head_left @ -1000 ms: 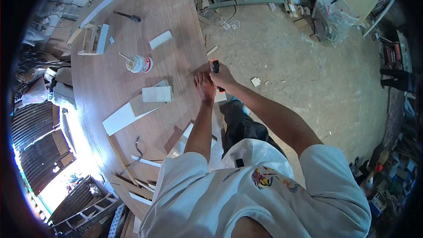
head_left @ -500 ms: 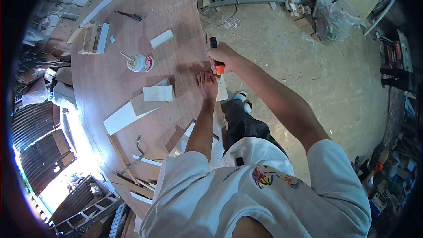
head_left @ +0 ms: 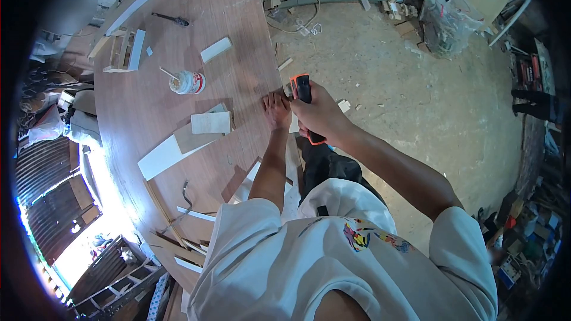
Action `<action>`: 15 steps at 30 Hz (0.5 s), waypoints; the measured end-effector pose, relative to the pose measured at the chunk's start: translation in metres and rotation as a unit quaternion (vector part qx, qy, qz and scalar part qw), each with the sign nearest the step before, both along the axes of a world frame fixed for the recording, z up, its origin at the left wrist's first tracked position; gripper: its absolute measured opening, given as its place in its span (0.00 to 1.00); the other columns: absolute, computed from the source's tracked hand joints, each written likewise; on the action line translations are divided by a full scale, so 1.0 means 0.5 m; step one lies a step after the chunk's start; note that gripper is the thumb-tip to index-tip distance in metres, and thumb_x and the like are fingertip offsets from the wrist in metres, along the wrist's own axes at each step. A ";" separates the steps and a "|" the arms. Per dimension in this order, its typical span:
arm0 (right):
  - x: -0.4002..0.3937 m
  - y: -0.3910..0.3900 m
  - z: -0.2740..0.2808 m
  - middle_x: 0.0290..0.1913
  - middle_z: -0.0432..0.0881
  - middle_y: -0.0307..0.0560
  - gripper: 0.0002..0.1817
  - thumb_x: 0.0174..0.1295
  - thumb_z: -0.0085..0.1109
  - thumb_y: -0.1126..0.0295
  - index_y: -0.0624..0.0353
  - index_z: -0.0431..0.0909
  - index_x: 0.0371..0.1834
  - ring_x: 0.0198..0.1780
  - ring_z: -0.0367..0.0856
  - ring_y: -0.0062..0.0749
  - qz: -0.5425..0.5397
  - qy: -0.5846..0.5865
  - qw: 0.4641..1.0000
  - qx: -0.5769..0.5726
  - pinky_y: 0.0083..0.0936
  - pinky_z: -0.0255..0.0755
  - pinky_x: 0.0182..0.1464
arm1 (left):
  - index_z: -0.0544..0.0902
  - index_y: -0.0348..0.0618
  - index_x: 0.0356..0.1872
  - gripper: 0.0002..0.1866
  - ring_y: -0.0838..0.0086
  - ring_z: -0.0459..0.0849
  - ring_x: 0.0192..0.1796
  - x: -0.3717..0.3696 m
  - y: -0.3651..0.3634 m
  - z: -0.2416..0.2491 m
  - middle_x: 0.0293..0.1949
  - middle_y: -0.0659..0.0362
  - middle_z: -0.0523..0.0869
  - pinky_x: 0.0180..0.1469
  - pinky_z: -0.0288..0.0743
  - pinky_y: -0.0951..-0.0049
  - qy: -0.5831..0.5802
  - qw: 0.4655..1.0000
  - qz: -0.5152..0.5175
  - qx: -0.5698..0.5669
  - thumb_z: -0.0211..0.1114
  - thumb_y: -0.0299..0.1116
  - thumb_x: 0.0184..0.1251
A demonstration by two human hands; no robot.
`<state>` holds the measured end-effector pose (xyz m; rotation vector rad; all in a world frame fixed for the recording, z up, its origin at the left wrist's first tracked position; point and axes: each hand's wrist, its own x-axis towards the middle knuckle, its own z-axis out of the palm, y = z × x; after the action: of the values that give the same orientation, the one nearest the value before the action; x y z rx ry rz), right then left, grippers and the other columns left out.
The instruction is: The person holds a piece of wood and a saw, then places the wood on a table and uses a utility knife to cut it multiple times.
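Observation:
My right hand [head_left: 321, 110] is wrapped round the orange-and-black handle of what looks like a handsaw [head_left: 303, 88], just off the table's edge. Its blade cannot be made out from above. My left hand [head_left: 277, 110] lies flat by the same edge, fingers stretched out, pressing down close to the saw. A pale board [head_left: 294, 123] shows in part between my two hands, at the edge; the rest of it is hidden.
On the wooden table [head_left: 238, 77] stand an open jar [head_left: 191, 83] with a stick in it, white blocks [head_left: 211, 123], a long white board [head_left: 159, 159], a small wooden frame [head_left: 126, 51] and a dark tool [head_left: 171, 19]. Wood scraps [head_left: 344, 106] lie on the floor.
My right hand has drawn back towards me and up, and the handle has turned so more of its length shows. My left hand stays in place.

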<state>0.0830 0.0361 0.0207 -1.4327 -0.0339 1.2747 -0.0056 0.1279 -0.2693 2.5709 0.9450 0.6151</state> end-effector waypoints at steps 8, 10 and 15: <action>0.006 -0.069 0.068 0.21 0.65 0.37 0.09 0.60 0.47 0.76 0.59 0.62 0.42 0.15 0.65 0.19 0.045 0.005 0.998 -0.040 0.23 0.64 0.18 | 0.76 0.40 0.33 0.07 0.56 0.74 0.46 0.001 -0.002 0.000 0.38 0.52 0.77 0.52 0.67 0.56 -0.024 1.000 0.012 0.007 0.58 0.31 0.56; 0.007 -0.054 0.056 0.21 0.65 0.37 0.09 0.60 0.47 0.76 0.59 0.62 0.42 0.15 0.64 0.19 0.045 0.002 0.998 -0.042 0.23 0.63 0.17 | 0.76 0.40 0.33 0.07 0.56 0.74 0.46 -0.003 -0.003 -0.012 0.39 0.52 0.77 0.51 0.67 0.56 -0.027 0.999 0.015 0.009 0.58 0.31 0.56; -0.003 0.011 -0.208 0.17 0.65 0.38 0.06 0.59 0.47 0.76 0.58 0.65 0.38 0.12 0.64 0.21 0.040 -0.136 0.988 -0.054 0.24 0.61 0.13 | 0.76 0.39 0.33 0.08 0.54 0.73 0.47 -0.007 -0.002 -0.012 0.39 0.50 0.77 0.51 0.66 0.55 -0.004 1.000 0.011 0.005 0.58 0.33 0.57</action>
<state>0.0815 0.0416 -0.0835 -1.7057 -0.2105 1.1527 -0.0092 0.1269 -0.2752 2.5694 0.9711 0.6366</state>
